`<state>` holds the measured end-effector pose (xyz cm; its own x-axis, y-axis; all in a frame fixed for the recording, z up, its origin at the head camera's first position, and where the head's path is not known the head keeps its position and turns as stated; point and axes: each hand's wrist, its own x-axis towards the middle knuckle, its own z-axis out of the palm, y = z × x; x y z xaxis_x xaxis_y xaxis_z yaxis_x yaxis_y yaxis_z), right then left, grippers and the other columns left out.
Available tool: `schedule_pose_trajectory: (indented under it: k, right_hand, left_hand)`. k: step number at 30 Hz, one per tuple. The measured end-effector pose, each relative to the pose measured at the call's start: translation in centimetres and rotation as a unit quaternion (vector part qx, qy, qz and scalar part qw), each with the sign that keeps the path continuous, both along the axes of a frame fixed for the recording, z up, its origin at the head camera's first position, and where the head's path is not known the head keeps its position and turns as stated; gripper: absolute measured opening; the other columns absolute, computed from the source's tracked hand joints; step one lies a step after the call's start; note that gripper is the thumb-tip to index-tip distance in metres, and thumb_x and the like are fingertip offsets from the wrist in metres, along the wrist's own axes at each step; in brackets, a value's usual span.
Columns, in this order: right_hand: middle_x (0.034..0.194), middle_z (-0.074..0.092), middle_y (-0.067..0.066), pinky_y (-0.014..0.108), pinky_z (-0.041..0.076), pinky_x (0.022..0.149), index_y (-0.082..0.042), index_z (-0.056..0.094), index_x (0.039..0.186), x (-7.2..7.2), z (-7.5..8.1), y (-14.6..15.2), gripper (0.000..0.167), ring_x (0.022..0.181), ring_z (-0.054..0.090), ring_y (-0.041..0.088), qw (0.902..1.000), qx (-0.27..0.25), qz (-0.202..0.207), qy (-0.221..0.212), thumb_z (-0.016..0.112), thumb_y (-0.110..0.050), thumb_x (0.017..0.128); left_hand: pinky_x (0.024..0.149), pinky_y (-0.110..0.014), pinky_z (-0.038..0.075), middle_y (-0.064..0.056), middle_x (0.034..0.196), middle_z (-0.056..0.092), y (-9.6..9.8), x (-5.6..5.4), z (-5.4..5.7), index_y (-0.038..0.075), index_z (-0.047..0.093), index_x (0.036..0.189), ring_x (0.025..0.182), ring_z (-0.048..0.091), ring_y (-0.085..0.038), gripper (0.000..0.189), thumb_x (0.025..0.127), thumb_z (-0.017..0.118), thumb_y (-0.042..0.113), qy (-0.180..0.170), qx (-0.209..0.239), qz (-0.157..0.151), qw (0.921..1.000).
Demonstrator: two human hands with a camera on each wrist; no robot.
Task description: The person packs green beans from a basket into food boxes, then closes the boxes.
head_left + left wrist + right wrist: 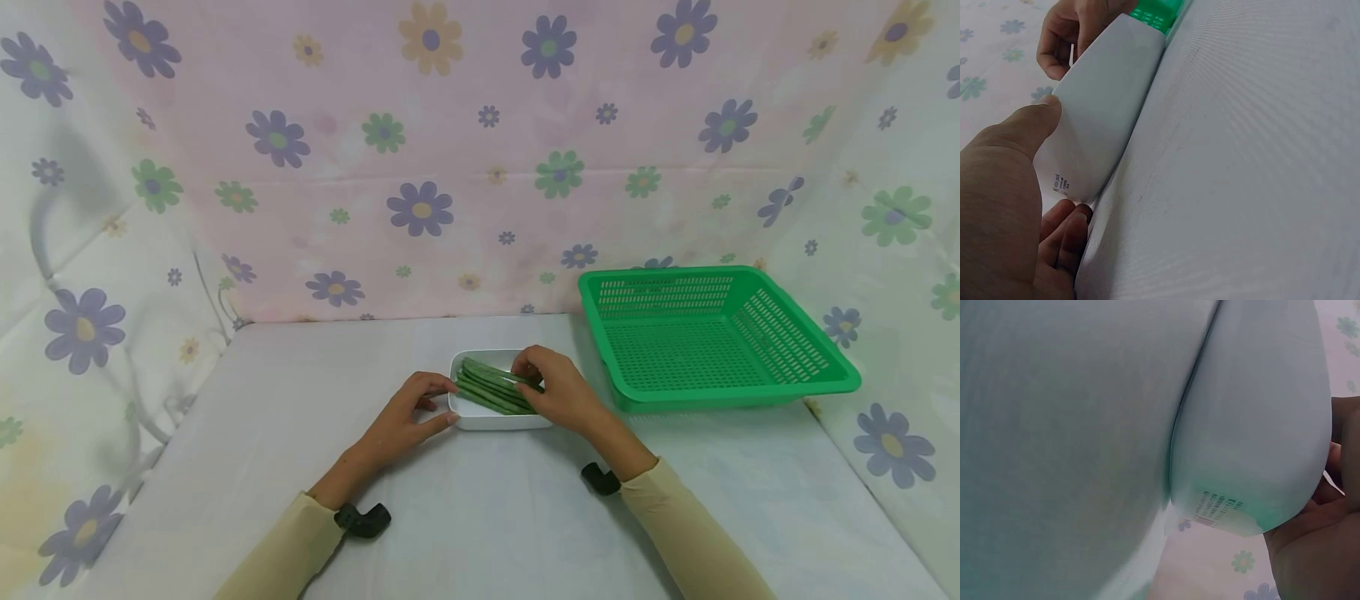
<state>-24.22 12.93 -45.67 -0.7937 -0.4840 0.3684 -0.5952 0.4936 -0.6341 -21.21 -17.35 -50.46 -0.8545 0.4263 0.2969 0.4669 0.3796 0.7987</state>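
Several green beans (489,387) lie side by side in a small white rectangular dish (502,423) at the middle of the table. At the dish's left end, my left hand (397,425) holds it, thumb at the near corner and fingers by the far part of that end. My right hand (562,392) reaches over the right end and pinches at the beans' right tips, which its fingers partly hide. Both wrist views show the dish's outer wall (1104,94) with small printed text; the beans are hidden there behind it.
A green plastic basket (738,393) with slotted sides stands to the right, just beyond my right hand. White cloth covers the table (480,517). Flower-printed curtains (420,275) close off the back and both sides.
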Motion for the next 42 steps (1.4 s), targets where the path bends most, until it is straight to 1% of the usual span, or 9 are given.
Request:
schedule_pose_trajectory:
  k: [2, 5, 11, 18, 27, 37, 42]
  right_hand:
    - [0.103, 0.069, 0.003, 0.035, 0.059, 0.081, -0.007, 0.067, 0.108, -0.01, -0.04, 0.03, 0.022, 0.089, 0.066, 0.015, 0.9998, 0.016, 0.001, -0.011, 0.079, 0.003, 0.093]
    - [0.104, 0.069, 0.003, 0.035, 0.059, 0.083, -0.007, 0.066, 0.109, 0.03, -0.07, 0.06, 0.023, 0.091, 0.067, 0.015, 0.9995, 0.024, 0.004, -0.018, 0.079, 0.003, 0.092]
    - [0.103, 0.068, 0.006, 0.036, 0.06, 0.082, -0.005, 0.066, 0.108, 0.04, -0.16, 0.16, 0.022, 0.091, 0.068, 0.017, 0.9995, 0.028, 0.011, -0.01, 0.079, 0.004, 0.092]
    - [0.101, 0.068, 0.006, 0.035, 0.06, 0.08, -0.005, 0.067, 0.103, -0.12, -0.46, 0.22, 0.019, 0.089, 0.067, 0.017, 0.9992, 0.035, 0.019, 0.0, 0.078, 0.006, 0.092]
    - [0.101, 0.068, 0.006, 0.033, 0.06, 0.078, -0.005, 0.068, 0.101, -0.16, -0.42, 0.25, 0.018, 0.088, 0.068, 0.018, 0.999, 0.038, 0.023, -0.001, 0.078, 0.006, 0.092]
    - [0.1, 0.067, 0.003, 0.032, 0.059, 0.077, -0.006, 0.068, 0.1, -0.13, -0.44, 0.19, 0.018, 0.088, 0.067, 0.017, 0.9987, 0.046, 0.021, -0.007, 0.078, 0.006, 0.091]
    - [0.099, 0.068, 0.004, 0.034, 0.06, 0.077, -0.006, 0.068, 0.098, -0.18, -0.42, 0.23, 0.019, 0.087, 0.067, 0.018, 0.9988, 0.044, 0.022, 0.001, 0.079, 0.006, 0.09]
  left_hand:
    - [0.1, -0.043, 0.056, -0.001, 0.141, 0.056, 0.0, -0.01, 0.0, 0.017, 0.064, 0.134, 0.133, 0.06, -0.023, 0.037, 0.1, 0.078, 0.021, -0.001, -0.001, 0.0, 1.0]
    - [0.1, -0.043, 0.056, -0.001, 0.141, 0.055, -0.02, -0.01, -0.04, 0.017, 0.064, 0.134, 0.133, 0.06, -0.023, 0.037, 0.1, 0.078, 0.021, -0.002, -0.002, 0.0, 1.0]
    - [0.1, -0.045, 0.056, -0.001, 0.14, 0.056, -0.05, -0.04, -0.08, 0.02, 0.063, 0.133, 0.133, 0.06, -0.023, 0.037, 0.1, 0.078, 0.02, -0.001, -0.001, 0.0, 1.0]
    - [0.099, -0.047, 0.056, -0.001, 0.139, 0.056, -0.03, -0.1, -0.14, 0.019, 0.064, 0.132, 0.133, 0.061, -0.024, 0.037, 0.099, 0.079, 0.019, -0.004, 0.006, 0.0, 1.0]
    - [0.1, -0.044, 0.056, 0.0, 0.139, 0.056, -0.08, -0.18, -0.23, 0.021, 0.063, 0.133, 0.133, 0.06, -0.023, 0.037, 0.099, 0.079, 0.02, -0.003, 0.001, -0.001, 1.0]
    - [0.099, -0.044, 0.056, 0.0, 0.141, 0.055, -0.12, -0.25, -0.38, 0.021, 0.063, 0.133, 0.133, 0.06, -0.023, 0.037, 0.099, 0.079, 0.022, -0.006, 0.0, -0.001, 1.0]
    - [0.099, -0.045, 0.056, 0.0, 0.141, 0.055, -0.09, -0.27, -0.38, 0.02, 0.064, 0.134, 0.133, 0.06, -0.022, 0.037, 0.1, 0.078, 0.021, -0.004, 0.001, -0.002, 1.0]
